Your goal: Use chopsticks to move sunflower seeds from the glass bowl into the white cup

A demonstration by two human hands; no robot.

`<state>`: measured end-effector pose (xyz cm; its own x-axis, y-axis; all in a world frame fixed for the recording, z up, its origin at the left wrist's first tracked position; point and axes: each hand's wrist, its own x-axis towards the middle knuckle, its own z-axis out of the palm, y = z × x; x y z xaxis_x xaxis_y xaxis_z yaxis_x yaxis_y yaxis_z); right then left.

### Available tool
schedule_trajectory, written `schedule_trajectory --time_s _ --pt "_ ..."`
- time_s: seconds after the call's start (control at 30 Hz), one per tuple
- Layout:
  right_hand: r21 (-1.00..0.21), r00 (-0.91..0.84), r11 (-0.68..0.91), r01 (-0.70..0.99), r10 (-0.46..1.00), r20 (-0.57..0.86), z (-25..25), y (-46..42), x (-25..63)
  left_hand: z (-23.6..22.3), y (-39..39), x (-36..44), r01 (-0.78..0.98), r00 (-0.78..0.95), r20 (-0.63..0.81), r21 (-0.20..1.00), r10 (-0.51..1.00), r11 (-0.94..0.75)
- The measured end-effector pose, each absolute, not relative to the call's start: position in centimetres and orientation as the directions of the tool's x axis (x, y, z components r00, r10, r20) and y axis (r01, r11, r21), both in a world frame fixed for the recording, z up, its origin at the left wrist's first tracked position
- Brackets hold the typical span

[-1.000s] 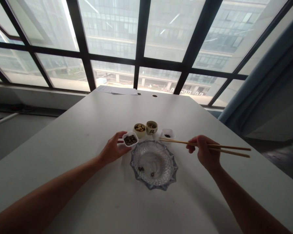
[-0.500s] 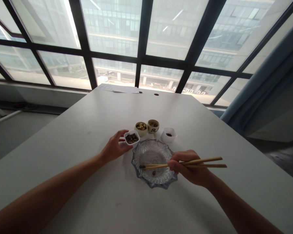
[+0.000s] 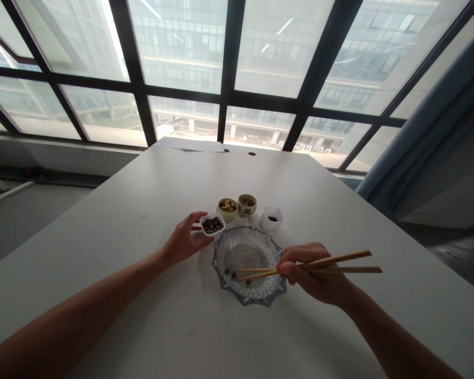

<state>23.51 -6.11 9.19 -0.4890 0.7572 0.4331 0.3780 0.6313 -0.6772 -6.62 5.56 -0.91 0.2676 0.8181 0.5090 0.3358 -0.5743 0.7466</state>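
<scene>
My left hand [image 3: 186, 235] grips a small white cup [image 3: 212, 233] by its side, thumb at the front and fingers behind. Dark seeds [image 3: 212, 225] fill the cup. My right hand [image 3: 308, 268] is closed around a pair of wooden chopsticks [image 3: 339, 259]. Their tips are apart over a scalloped clear glass bowl [image 3: 253, 297], with nothing between them that I can make out. A few small dark pieces [image 3: 234, 275] lie in the bowl close to the tips; what kind they are is too small to tell.
Behind the bowl stand a cream cup of nuts [image 3: 227, 215] and a cream cup with a dark character [image 3: 247, 211]. Right of them is a white cup [image 3: 273, 225] with a little dark content. Papers [image 3: 189, 145] lie at the table's far edge, before the windows.
My right hand has shifted slightly right. The chopstick tips have parted and drawn back from a dark piece, which now lies in the bowl. My left hand stays on the cup.
</scene>
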Motion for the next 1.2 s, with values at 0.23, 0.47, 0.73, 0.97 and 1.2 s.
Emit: schedule_trajectory --time_s 0.23,0.47,0.73,0.97,1.2 --pt "-0.618 -0.576 0.68 0.394 0.707 0.411 9.4 -6.3 22.8 -1.0 5.7 -6.7 0.336 0.27 0.514 0.742 0.815 -0.579" --pt "-0.547 -0.558 0.729 0.411 0.676 0.481 9.2 -6.6 22.2 -0.9 5.7 -6.6 0.343 0.269 0.524 0.732 0.808 -0.589" --pt "-0.631 0.029 0.581 0.515 0.724 0.69 8.2 -4.7 25.7 -1.2 5.7 -6.7 0.344 0.27 0.519 0.735 0.811 -0.584" --pt "-0.58 0.187 0.365 0.729 0.709 0.68 6.0 -2.2 30.1 -1.0 5.6 -6.6 0.346 0.271 0.512 0.738 0.815 -0.579" --pt "-0.565 0.168 0.263 0.782 0.784 0.597 6.3 -2.0 29.4 -1.0 5.7 -6.6 0.35 0.27 0.505 0.742 0.82 -0.572"
